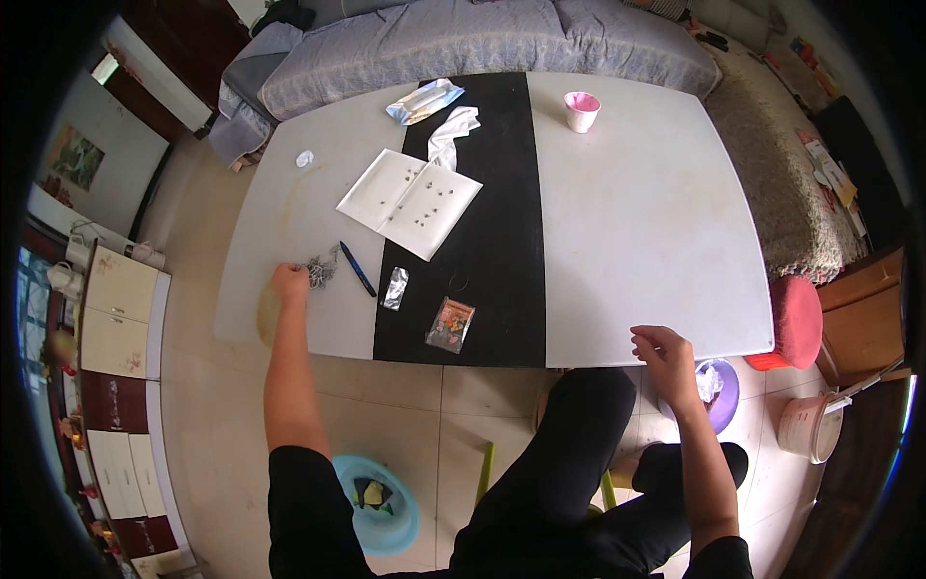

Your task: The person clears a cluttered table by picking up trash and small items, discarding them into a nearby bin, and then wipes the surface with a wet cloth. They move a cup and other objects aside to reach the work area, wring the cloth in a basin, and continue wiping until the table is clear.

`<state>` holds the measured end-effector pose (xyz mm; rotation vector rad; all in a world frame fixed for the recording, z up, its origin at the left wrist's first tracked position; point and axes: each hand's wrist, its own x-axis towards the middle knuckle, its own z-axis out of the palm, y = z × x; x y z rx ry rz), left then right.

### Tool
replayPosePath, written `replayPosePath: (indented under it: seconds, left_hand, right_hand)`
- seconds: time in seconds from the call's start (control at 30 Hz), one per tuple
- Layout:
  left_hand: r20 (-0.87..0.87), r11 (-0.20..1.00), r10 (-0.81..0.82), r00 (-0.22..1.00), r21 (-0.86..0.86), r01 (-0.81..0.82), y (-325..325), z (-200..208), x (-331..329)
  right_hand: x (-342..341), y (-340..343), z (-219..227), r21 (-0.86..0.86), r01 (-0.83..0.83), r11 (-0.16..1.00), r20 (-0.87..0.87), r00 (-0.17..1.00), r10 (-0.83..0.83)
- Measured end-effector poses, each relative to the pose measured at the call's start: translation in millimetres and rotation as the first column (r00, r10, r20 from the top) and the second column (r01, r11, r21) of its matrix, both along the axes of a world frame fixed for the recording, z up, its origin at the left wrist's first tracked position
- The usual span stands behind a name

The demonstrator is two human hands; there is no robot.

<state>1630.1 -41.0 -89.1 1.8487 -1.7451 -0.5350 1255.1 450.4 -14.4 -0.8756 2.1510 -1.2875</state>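
Note:
My left hand (291, 281) is closed at the left side of a small tangle of grey, chain-like strands (322, 271) on the table. Its fingertips pinch the tangle's edge, partly hidden by the hand. My right hand (667, 359) hovers over the table's front right edge, fingers loosely bent and apart, holding nothing. Right of the tangle lie a dark blue pen (358, 269) and a crumpled silvery packet (394, 289). An open white booklet (424, 224) farther back bears several tiny dark pieces. A small clear packet with a colourful print (450, 324) rests near the front edge.
The table (646, 222) has a black middle strip. At its back are a tissue pack (424, 101), a crumpled white tissue (451, 135) and a pink-and-white cup (582, 112). A blue basin (405, 536) and a red stool (797, 323) stand on the floor. A sofa (482, 53) lies beyond.

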Motion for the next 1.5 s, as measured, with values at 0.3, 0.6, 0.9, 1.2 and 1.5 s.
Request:
replayPosePath:
  seconds: [0.3, 0.6, 0.9, 1.2, 1.5]
  left_hand:
    - [0.236, 0.661, -0.597, 0.767, -0.396, 0.637, 23.5, 37.7, -152.3]
    - [0.477, 0.627, -0.67, 0.569, -0.045, 0.777, -23.8, 35.9, -340.8]
    - [0.266, 0.642, -0.681, 0.682, -0.231, 0.731, -53.0, 61.0, -369.2]
    - [-0.308, 0.791, -0.602, 0.737, -0.362, 0.494, -77.8, 111.1, -348.9]
    - [0.247, 0.817, -0.531, 0.81, -0.106, 0.567, -76.3, 75.0, -386.7]
  right_hand:
    - [-71.1, -54.7, -21.0, 0.606, 0.061, 0.793, -0.63, 0.645, 0.432]
    - [-107.5, -131.9, -37.2, 0.909, 0.099, 0.404, -0.357, 0.686, 0.634]
    - [-111.0, -135.2, -27.8, 0.937, 0.069, 0.343, -0.294, 0.688, 0.664]
    - [-109.5, -128.8, -39.1, 0.912, 0.142, 0.384, -0.377, 0.658, 0.652]
    - [-110.7, -127.9, -36.5, 0.921, 0.133, 0.366, -0.359, 0.654, 0.666]
